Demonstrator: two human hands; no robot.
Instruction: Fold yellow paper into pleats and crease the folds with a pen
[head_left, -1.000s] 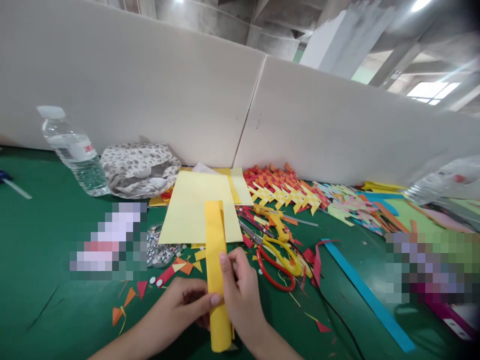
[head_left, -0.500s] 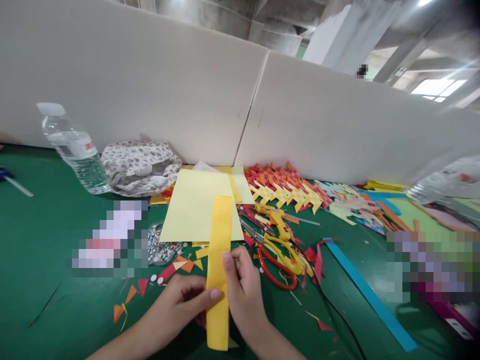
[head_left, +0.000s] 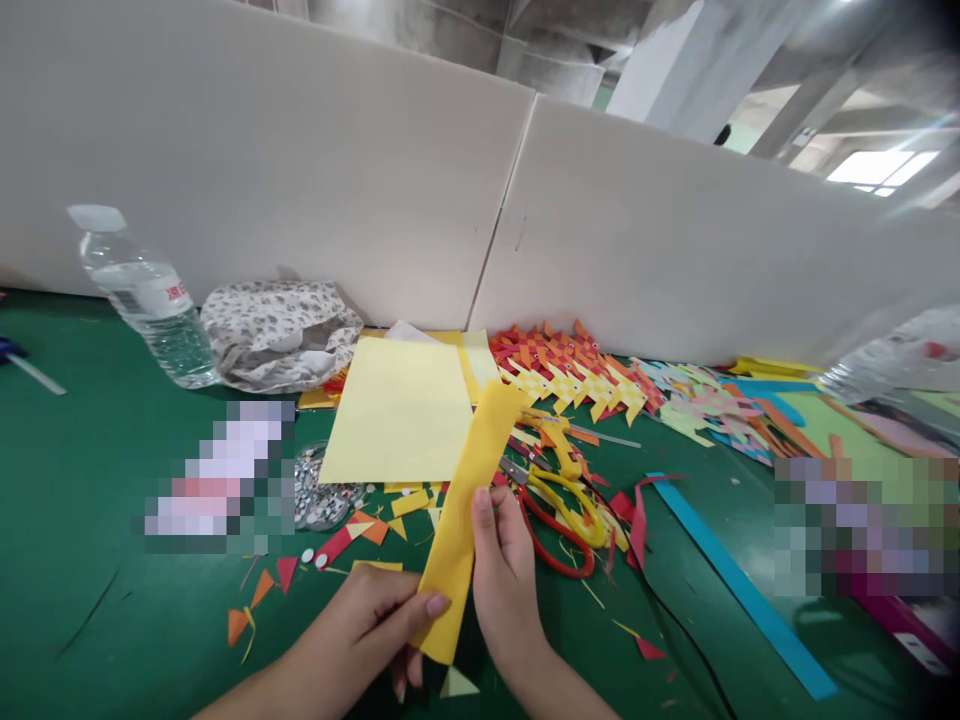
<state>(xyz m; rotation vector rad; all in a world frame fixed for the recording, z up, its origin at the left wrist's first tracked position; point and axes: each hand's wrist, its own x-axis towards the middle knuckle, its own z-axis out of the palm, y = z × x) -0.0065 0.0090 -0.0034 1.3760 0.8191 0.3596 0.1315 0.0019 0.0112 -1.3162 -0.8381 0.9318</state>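
Observation:
A yellow paper strip (head_left: 469, 510) is held between both hands, its upper end leaning to the right. My left hand (head_left: 390, 615) pinches its lower left end, thumb on top. My right hand (head_left: 506, 560) grips the right edge near the middle, thumb on the front and fingers curled behind. Beyond the strip lies a pale yellow paper sheet (head_left: 397, 410), partly covered by it. Scissors (head_left: 559, 525) with red and yellow handles rest right of my right hand, near a yellow glue gun (head_left: 556, 440).
Woven red and yellow paper pieces (head_left: 562, 370) lie along the white partition (head_left: 300, 150). A dish of googly eyes (head_left: 322, 490), paper scraps (head_left: 262, 588), a water bottle (head_left: 146, 300) and a patterned cloth bag (head_left: 281, 330) stand left. A blue strip (head_left: 739, 580) lies right.
The yellow strip has tilted from nearly upright to leaning right, and its lower end has risen. Both hands keep hold of it; my right hand has shifted slightly right.

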